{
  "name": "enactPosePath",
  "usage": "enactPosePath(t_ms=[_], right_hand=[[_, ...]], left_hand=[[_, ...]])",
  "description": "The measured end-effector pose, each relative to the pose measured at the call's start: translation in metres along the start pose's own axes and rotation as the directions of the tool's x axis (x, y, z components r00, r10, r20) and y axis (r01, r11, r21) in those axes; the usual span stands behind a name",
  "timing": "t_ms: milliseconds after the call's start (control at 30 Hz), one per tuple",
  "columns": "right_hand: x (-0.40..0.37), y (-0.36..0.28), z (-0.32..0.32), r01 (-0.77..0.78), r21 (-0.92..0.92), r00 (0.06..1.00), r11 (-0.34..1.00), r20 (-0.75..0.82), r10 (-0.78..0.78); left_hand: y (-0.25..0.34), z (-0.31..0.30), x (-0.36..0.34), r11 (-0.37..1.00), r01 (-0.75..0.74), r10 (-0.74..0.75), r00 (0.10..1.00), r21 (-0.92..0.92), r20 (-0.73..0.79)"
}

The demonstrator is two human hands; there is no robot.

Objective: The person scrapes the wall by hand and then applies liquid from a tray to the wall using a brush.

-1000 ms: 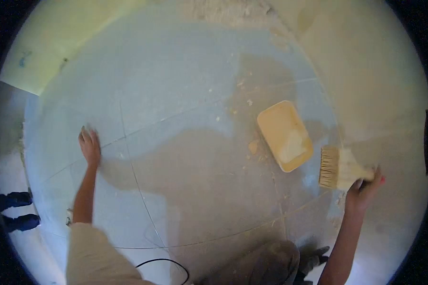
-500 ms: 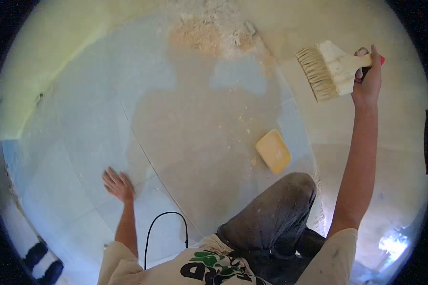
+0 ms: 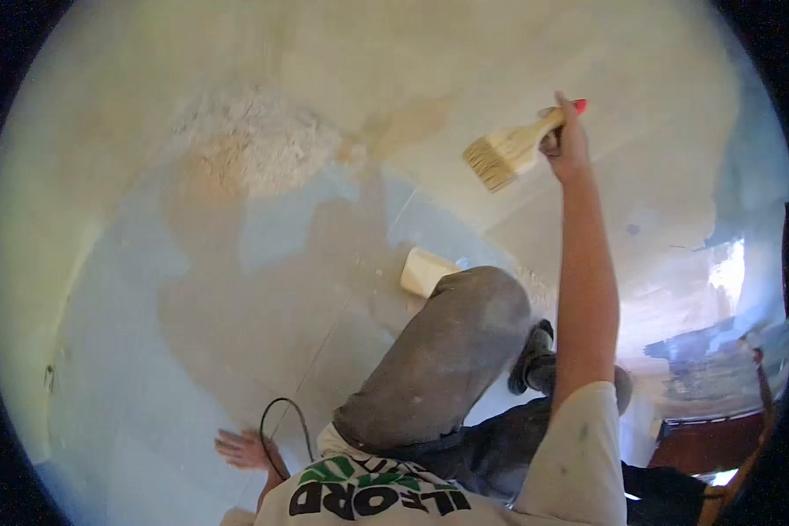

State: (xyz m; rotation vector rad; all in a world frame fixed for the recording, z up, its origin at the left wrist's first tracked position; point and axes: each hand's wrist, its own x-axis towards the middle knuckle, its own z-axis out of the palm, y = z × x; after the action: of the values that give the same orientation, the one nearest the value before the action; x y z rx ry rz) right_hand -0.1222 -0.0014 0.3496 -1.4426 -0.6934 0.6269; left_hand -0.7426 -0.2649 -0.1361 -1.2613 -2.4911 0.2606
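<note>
- At six o'clock your shirt carries big black letters, upside down in this view, which appear to read "ILFORD"; the green print beside them is too folded to read.
- Your right hand is closed round the handle of a wide brush at one o'clock, red at the handle's end, bristles angled toward eight o'clock.
- Your left hand, at seven o'clock, has its fingers spread over the blue-grey floor, near a looped black cable.
- A pale tub sits near the centre, partly behind your bent knee.
- Toward eleven o'clock, a rough, crumbly patch lies along the edge of the yellowish wall.
- Bright light glares at three o'clock.
</note>
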Motion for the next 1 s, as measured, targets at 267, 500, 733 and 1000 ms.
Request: enactPosePath(t_ms=[267,500,733,1000], right_hand=[[-0.004,-0.029,-0.017,0.179,0.289,0.972,0.94,0.095,-0.214],[-0.065,0.011,-0.045,0.195,0.641,0.919,0.742,0.144,-0.366],[-0.096,0.014,-0.1,0.282,0.721,0.933,0.632,-0.055,-0.354],[-0.146,-0.049,-0.214,0.65,0.557,0.681,0.517,-0.125,-0.721]], left_hand=[[0.075,0.018,0.059,0.985,0.023,-0.026,1.0,-0.17,-0.013],[0.087,0.055,0.072,0.968,0.016,-0.009,1.0,-0.249,0.027],[-0.053,0.091,0.04,0.977,0.129,-0.107,0.985,-0.168,0.132],[0.012,0.082,0.05,0.895,0.258,-0.176,0.954,-0.363,0.244]])
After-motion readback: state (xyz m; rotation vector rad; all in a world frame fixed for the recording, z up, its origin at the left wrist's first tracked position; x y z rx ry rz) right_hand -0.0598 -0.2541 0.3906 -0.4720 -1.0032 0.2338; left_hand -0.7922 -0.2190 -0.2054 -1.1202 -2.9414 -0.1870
